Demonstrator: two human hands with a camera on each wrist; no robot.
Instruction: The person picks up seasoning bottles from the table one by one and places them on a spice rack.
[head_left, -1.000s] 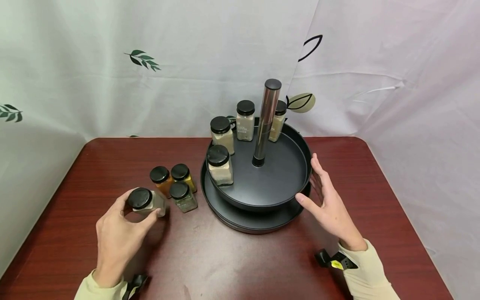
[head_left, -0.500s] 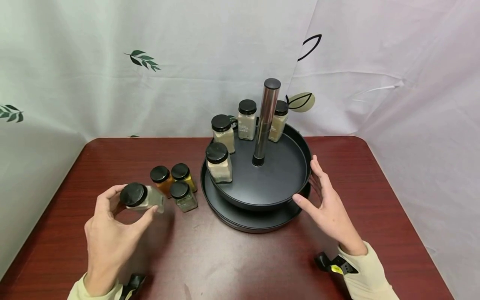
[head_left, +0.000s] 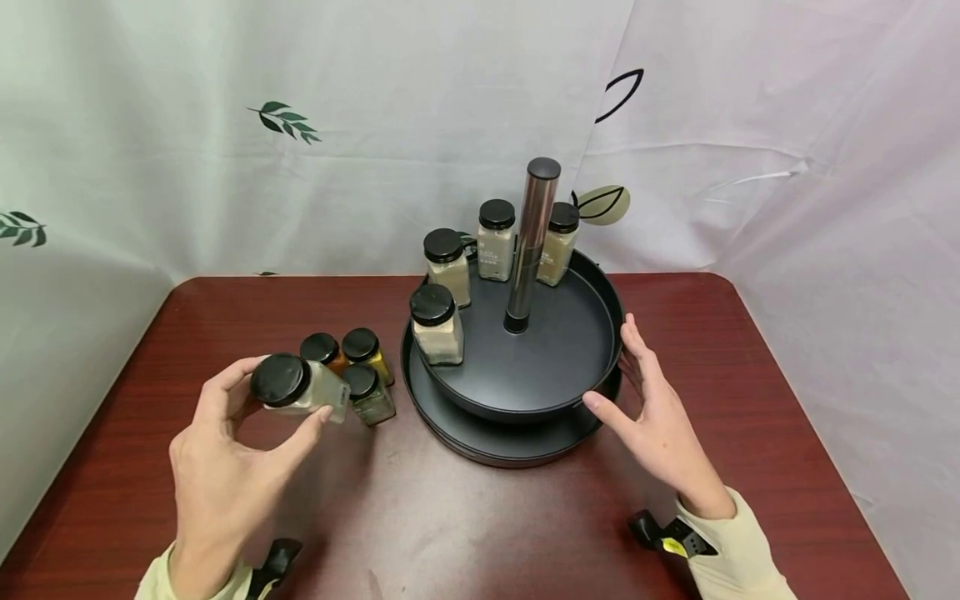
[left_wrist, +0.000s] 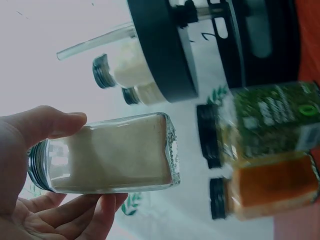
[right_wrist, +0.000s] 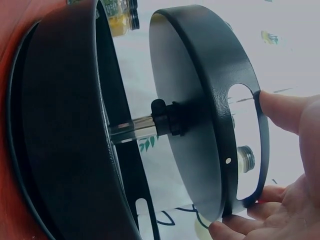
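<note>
My left hand (head_left: pixel 236 454) pinches a square glass spice jar (head_left: pixel 300 385) with a black lid between thumb and fingers. Pale powder fills this jar (left_wrist: pixel 115 155), which is tilted and held above the table, left of three other jars. My right hand (head_left: pixel 660 425) rests at the right rim of a black two-tier turntable's upper tray (head_left: pixel 555 367). In the right wrist view, the thumb and fingertips touch the tray wall (right_wrist: pixel 220 95) around its oval cutout. Several black-lidded jars with pale contents, including a front-left jar (head_left: pixel 437 333), stand along that tray's left and back edge.
Next to the turntable's lower tray (head_left: pixel 510 446) stand three jars: an orange one (left_wrist: pixel 270 190), a green herb one (left_wrist: pixel 275 120) and a yellow one (head_left: pixel 375 357). A metal post (head_left: pixel 531 250) rises from the upper tray. A pale leaf-print curtain (head_left: pixel 420 100) hangs behind the table (head_left: pixel 450 533).
My left hand has raised and tilted the jar, moving it first left, then back right. The upper tray and its jars have turned slightly clockwise, while my right hand has shifted only slightly.
</note>
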